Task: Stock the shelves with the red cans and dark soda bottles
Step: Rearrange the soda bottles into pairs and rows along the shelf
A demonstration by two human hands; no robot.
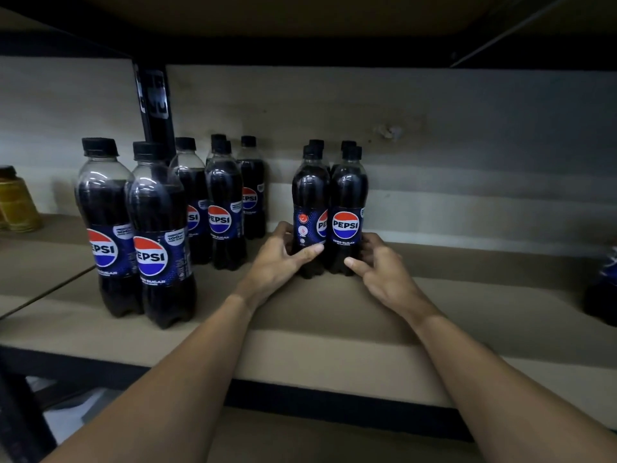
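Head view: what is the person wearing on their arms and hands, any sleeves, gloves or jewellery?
The left hand and right hand are bare: no gloves, and no rings, watch or bands on the parts that show. The left forearm and right forearm are uncovered too; no sleeve reaches into the frame.

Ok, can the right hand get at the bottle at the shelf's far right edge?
Probably yes: only bare shelf lies between the right hand and that far-right bottle, but it must first release the Pepsi bottle it holds.
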